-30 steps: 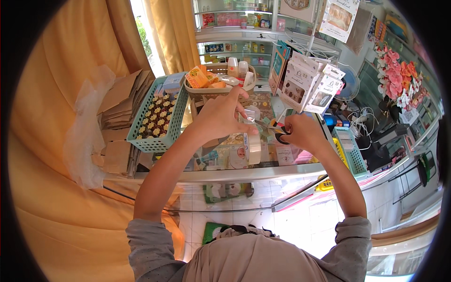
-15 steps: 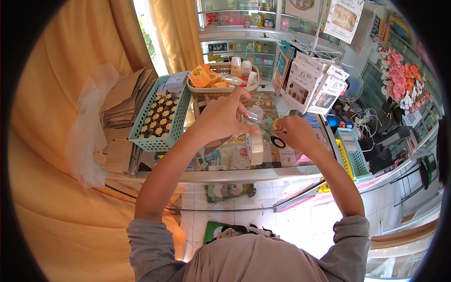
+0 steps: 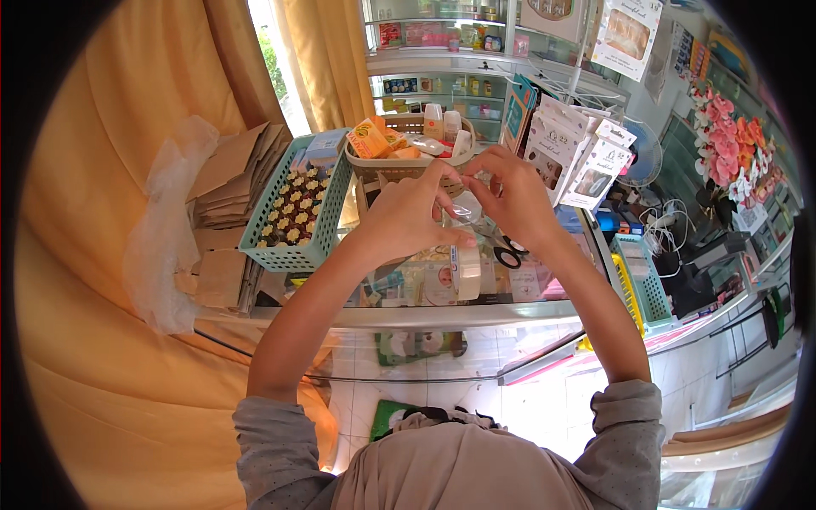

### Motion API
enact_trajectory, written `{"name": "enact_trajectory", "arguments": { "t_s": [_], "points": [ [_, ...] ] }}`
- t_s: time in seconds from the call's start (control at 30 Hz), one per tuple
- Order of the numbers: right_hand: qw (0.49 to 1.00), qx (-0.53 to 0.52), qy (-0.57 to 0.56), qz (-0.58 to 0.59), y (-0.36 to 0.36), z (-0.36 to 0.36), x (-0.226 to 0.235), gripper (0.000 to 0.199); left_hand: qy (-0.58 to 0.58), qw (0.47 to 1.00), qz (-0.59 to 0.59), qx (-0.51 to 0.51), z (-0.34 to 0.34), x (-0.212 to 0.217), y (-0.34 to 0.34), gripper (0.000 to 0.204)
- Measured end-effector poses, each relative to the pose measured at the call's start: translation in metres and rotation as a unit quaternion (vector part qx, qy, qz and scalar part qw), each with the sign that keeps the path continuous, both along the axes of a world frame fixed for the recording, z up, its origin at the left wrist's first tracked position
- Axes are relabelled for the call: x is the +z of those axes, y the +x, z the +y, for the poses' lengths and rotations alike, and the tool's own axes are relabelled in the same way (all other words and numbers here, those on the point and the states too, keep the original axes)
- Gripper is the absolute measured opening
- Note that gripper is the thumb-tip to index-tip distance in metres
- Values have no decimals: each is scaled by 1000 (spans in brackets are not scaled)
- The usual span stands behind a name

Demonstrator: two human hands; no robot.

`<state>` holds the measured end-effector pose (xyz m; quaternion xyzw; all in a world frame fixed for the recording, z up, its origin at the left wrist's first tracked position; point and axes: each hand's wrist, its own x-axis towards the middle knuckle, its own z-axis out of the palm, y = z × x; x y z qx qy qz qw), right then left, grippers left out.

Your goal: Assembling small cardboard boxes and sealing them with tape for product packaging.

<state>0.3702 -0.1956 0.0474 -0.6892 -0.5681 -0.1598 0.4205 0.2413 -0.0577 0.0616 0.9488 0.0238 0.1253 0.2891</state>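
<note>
My left hand (image 3: pixel 404 212) is curled over the glass counter (image 3: pixel 399 319), fingers bent around a small clear plastic piece (image 3: pixel 463 214) whose exact kind I cannot make out. My right hand (image 3: pixel 510 187) has come up against it, its fingertips pinched together at the left index finger; anything between them is too small to see. Just below my left thumb stands a wide roll of clear tape (image 3: pixel 467 274). Scissors with black handles (image 3: pixel 512 252) lie on the counter below my right hand, their blades partly hidden.
Left of my hands is a green basket (image 3: pixel 310 259) of small jars with flower-shaped lids. Behind them, a tan basket (image 3: pixel 361 161) holds orange boxes and bottles. Boxed press-on nails (image 3: pixel 595 174) hang at the right. Folded cardboard (image 3: pixel 225 268) leans at far left.
My right hand has moved up and left from beside the scissors to meet my left fingertips. Both scissor handle rings now show. My left hand keeps nearly the same pose.
</note>
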Motion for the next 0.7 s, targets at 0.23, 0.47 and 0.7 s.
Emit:
{"name": "enact_trajectory", "arguments": {
  "t_s": [0.23, 0.47, 0.7],
  "points": [
    [999, 11, 28, -26, -16, -3, 2, 9, -36, 999, 4, -9, 1, -2, -4, 88],
    [998, 23, 54, 38, -24, -17, 8, 8, -54, 998, -25, -31, -3, -6, -1, 97],
    [965, 211, 4, 156, -45, -26, 20, 10, -54, 998, -35, -24, 14, -17, 8, 104]
  ]
}}
